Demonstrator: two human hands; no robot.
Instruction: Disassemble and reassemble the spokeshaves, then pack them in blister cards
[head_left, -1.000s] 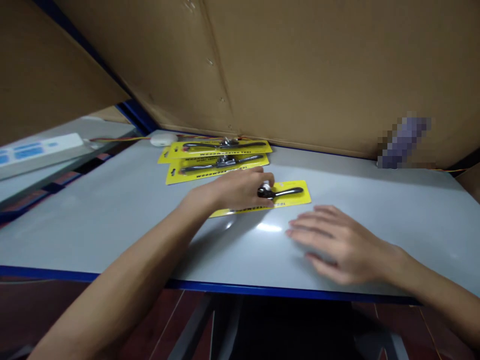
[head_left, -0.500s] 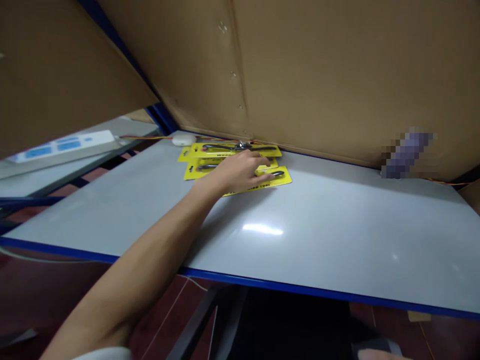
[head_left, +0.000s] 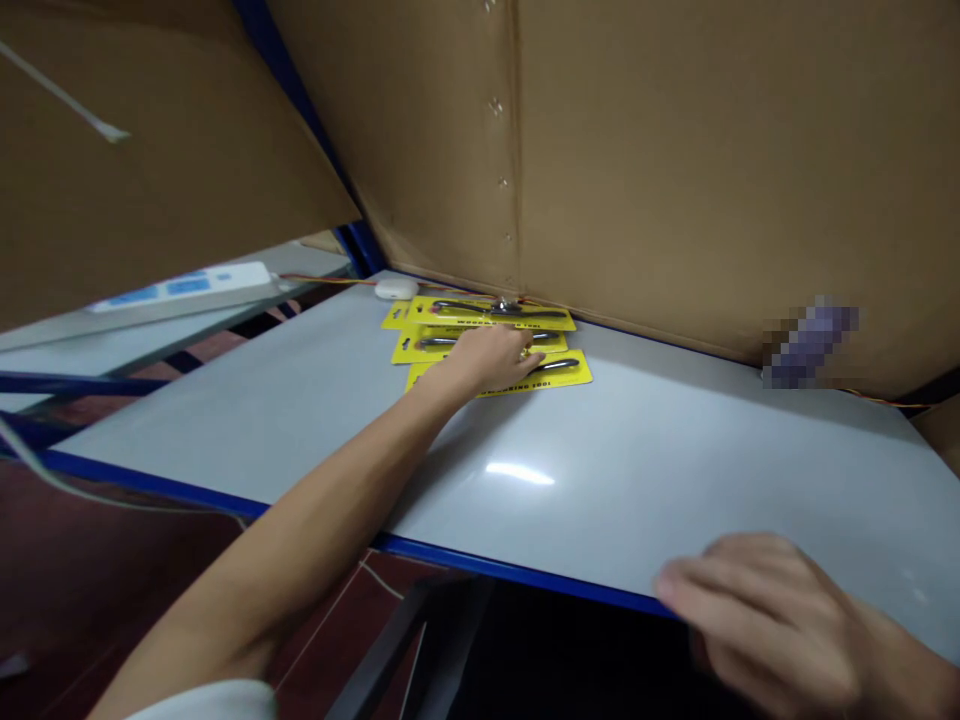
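In the head view, the nearest yellow woodworking-tool package [head_left: 566,377] lies on the grey tabletop [head_left: 637,470]. The left hand [head_left: 493,358] bends over that package's middle, covering it; whether the fingers grip cannot be told. Behind the nearest package, further yellow tool packages [head_left: 424,311] overlap, below the cardboard wall [head_left: 637,180]. Well apart from it, toward the person's right, the blurred right hand [head_left: 780,625] curls at the table's front edge, its grip unclear.

At centre, the left hand [head_left: 495,358] hides the middle of the nearest pack [head_left: 576,377]. Lower right, the right hand [head_left: 780,620] is blurred, its grip unclear. Pixels mask a purple object [head_left: 806,347] at right.
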